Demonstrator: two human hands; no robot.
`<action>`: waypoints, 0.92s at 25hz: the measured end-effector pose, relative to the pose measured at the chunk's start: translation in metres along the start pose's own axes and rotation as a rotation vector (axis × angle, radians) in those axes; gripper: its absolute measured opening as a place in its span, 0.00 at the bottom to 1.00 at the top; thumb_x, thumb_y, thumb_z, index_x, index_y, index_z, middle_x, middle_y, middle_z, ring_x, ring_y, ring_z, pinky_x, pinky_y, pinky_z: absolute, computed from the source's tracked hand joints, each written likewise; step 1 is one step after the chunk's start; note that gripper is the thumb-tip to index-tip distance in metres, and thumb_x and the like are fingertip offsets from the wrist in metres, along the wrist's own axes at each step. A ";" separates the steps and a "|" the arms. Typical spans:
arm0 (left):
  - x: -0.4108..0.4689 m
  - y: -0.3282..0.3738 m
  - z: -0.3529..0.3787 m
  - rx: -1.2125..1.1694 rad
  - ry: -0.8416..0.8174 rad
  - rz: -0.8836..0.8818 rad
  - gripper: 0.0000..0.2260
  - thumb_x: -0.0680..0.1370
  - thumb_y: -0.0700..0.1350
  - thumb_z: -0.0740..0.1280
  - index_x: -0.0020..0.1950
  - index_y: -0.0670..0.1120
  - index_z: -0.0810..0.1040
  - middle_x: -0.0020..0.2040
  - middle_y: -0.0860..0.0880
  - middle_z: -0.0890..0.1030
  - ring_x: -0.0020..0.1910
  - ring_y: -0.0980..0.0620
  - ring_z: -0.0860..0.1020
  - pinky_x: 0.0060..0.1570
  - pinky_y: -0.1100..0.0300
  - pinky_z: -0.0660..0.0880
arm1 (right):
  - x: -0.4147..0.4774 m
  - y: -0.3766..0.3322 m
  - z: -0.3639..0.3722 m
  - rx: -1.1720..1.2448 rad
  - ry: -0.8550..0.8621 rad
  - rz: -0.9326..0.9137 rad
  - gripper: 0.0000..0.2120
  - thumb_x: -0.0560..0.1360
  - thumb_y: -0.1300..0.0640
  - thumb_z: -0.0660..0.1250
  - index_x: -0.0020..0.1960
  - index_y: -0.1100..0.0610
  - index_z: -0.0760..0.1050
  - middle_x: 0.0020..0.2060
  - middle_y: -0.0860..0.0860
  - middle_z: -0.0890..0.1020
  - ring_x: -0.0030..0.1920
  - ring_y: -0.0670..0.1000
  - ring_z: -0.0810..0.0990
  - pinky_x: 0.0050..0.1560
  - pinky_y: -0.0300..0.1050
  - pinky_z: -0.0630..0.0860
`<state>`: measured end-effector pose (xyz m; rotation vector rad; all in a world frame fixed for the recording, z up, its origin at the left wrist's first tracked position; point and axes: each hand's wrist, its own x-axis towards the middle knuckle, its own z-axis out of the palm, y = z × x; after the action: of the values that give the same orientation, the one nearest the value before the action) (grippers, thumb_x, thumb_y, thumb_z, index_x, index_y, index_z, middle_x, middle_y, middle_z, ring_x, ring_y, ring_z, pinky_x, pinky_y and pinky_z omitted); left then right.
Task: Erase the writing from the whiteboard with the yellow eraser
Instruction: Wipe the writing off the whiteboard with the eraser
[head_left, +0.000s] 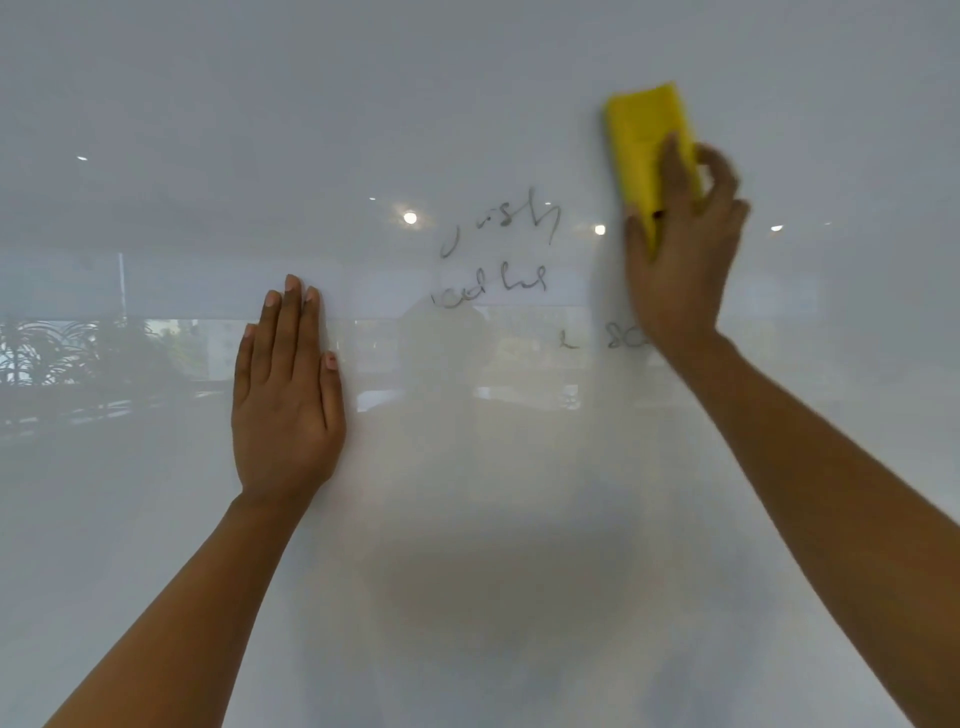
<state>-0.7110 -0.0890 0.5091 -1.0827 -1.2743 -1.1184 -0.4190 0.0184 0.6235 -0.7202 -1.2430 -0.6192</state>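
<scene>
A glossy whiteboard (156, 519) fills the whole view, its sheen throwing back ceiling lights, some foliage at nine o'clock and a dim shape in the middle. The right hand (678, 260) is clamped round the yellow eraser (647, 140), fingers wrapped over its lower half, and seems to press its flat face to the board at about one o'clock from the centre. The left hand (285, 395) holds nothing; it lies open and flat on the board, fingers together and pointing to twelve, low and to the eight o'clock side of the writing (498, 249). The wiping looks to be under way but far from finished: faint grey strokes remain in three short lines, the top two just at nine o'clock from the eraser hand, the lowest by the right wrist. The next pass, I would judge, calls for dragging the eraser down and toward nine o'clock across those lines, keeping the face flat. Part of the lowest line is hidden behind the wrist, the words are too faint and smeared to read, and the reflections make it hard to tell whether thinner marks linger elsewhere.
</scene>
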 end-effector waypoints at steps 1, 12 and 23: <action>0.000 0.000 0.000 -0.002 -0.003 0.000 0.23 0.83 0.47 0.45 0.78 0.44 0.53 0.78 0.47 0.54 0.77 0.52 0.51 0.76 0.58 0.46 | -0.019 -0.005 -0.001 0.035 -0.054 -0.182 0.26 0.76 0.53 0.60 0.73 0.55 0.61 0.69 0.61 0.66 0.57 0.62 0.70 0.56 0.51 0.67; 0.001 0.002 -0.002 -0.002 -0.010 -0.003 0.23 0.82 0.47 0.45 0.78 0.43 0.54 0.78 0.46 0.56 0.77 0.51 0.52 0.76 0.59 0.45 | 0.042 -0.036 0.009 -0.040 0.017 0.120 0.26 0.77 0.51 0.58 0.74 0.52 0.59 0.71 0.57 0.63 0.62 0.61 0.68 0.56 0.52 0.69; 0.001 0.001 -0.002 0.003 -0.001 -0.005 0.23 0.82 0.47 0.45 0.78 0.44 0.54 0.78 0.46 0.56 0.77 0.51 0.52 0.76 0.59 0.45 | 0.045 -0.053 0.013 0.080 0.043 0.091 0.24 0.76 0.50 0.61 0.71 0.50 0.65 0.72 0.51 0.66 0.60 0.56 0.70 0.56 0.46 0.70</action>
<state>-0.7093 -0.0906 0.5104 -1.0785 -1.2791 -1.1194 -0.4576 -0.0065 0.6774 -0.6893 -1.1820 -0.5050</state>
